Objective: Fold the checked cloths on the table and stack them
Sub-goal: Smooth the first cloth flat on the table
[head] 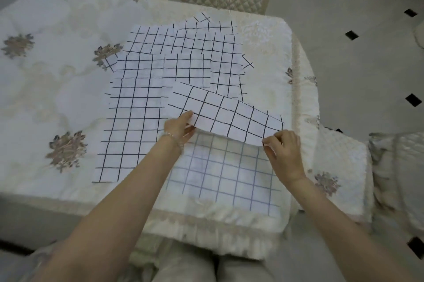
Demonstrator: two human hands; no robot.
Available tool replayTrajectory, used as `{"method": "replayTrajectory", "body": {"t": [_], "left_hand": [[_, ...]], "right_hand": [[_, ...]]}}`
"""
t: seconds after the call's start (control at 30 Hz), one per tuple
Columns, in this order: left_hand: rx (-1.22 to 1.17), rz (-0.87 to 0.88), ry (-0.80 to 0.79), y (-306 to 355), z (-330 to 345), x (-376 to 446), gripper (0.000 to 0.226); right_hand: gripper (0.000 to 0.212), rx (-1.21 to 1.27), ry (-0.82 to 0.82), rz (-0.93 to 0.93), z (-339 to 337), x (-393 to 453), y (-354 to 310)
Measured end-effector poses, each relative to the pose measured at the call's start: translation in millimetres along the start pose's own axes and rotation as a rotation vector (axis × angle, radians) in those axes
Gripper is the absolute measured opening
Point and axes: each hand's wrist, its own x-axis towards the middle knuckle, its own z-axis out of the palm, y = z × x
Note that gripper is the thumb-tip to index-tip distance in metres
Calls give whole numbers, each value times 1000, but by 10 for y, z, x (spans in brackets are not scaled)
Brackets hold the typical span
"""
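Two corners of the nearest checked cloth [226, 119] on the counter [57, 89] are pinched by the left hand [179, 127] and right hand [285, 152]; uneven pulling could skew the fold.

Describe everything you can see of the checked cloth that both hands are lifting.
The lifted cloth is white, thin-looking fabric with a black grid of squares. The left hand holds one corner, and the right hand pinches the other. Its raised part forms a slanted band, held above a flat checked layer with fainter lines; whether that layer is the same cloth's lower half cannot be told. It hangs over the near right part of the table, in front of other checked cloths lying spread flat.
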Motion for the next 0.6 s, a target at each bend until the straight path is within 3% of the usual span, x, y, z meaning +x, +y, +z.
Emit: {"method": "replayTrajectory", "body": {"t": [0.17, 0.4, 0.6], "left_hand": [[21, -26, 110, -353, -431, -148, 13], [46, 7, 199, -828, -912, -478, 15], [432, 78, 335, -1049, -1076, -605, 28]], "right_hand": [[17, 24, -37, -48, -77, -472, -66], [31, -2, -132, -176, -79, -1004, -203], [34, -29, -226, -177, -66, -1238, -229]]}}
